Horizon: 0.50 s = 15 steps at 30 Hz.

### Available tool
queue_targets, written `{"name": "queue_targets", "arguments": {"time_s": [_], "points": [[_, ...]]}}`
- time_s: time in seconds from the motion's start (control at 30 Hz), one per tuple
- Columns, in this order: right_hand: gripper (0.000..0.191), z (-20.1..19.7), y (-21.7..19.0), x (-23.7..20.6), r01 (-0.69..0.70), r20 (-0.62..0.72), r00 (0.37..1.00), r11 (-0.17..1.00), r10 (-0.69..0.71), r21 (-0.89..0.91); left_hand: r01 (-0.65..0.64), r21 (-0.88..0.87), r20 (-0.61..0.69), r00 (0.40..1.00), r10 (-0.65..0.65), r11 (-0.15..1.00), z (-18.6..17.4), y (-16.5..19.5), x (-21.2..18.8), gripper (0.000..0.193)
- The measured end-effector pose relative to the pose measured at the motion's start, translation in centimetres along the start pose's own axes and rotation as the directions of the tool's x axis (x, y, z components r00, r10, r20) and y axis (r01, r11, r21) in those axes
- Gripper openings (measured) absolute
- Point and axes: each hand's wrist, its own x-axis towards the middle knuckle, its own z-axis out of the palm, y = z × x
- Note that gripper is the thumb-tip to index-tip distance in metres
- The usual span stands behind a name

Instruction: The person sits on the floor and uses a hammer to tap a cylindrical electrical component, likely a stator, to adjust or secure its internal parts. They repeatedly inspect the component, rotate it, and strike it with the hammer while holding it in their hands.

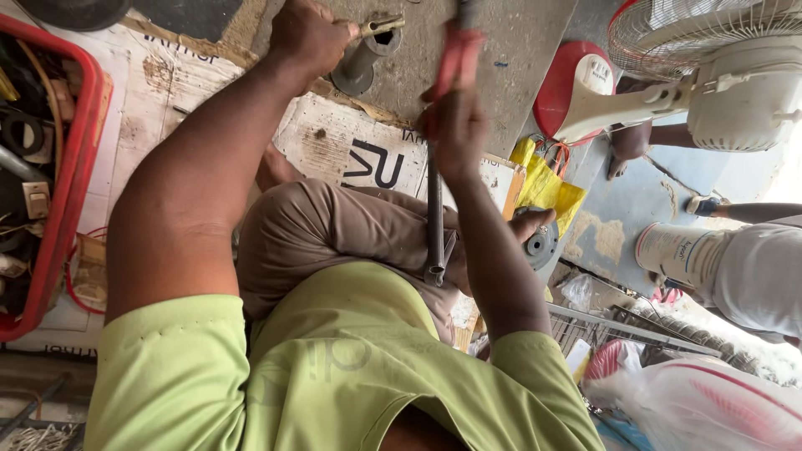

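- Your left hand (307,35) sits at about eleven o'clock in the view, fingers curled tight around a small brass-coloured fitting (380,25) that pokes out toward one o'clock from your fist.
- Just beside that fitting, at its five o'clock side, a short grey flanged pipe piece (361,63) stands on the concrete floor (493,75); you cannot tell from here whether the fitting touches it.
- Your right hand (455,129) is at twelve o'clock, fingers clamped on the red handles of a plier-like tool (458,52) that runs up out of the top edge.
- A long dark metal rod (434,221) runs from under that hand down toward six o'clock, ending over your brown-trousered knee (334,230).
- Flattened printed cardboard (351,142) lies under your legs.
- At nine o'clock a red crate (73,159) holds cables and dark parts.
- At three o'clock a grinding disc (541,242) rests by your foot, with a yellow bag (547,188) just above it.
- At two o'clock stands a white pedestal fan (718,75) on a red-and-white base (568,88); another person's legs (752,267) show at four o'clock.
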Motion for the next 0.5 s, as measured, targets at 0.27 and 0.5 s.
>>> {"name": "queue_targets", "arguments": {"time_s": [0.27, 0.5], "points": [[0.056, -0.5, -1.0, -0.2, -0.112, 0.012, 0.994, 0.994, 0.112, 0.0, 0.071, -0.048, 0.036, 0.997, -0.069, 0.996, -0.2, -0.9, 0.2, 0.022], [0.043, 1.3, 0.2, 0.0, -0.249, 0.061, 0.967, 0.969, 0.249, -0.011, 0.107, -0.039, 0.037, 0.994, -0.105, 0.994, 1.1, -0.9, 0.5, 0.029]]}}
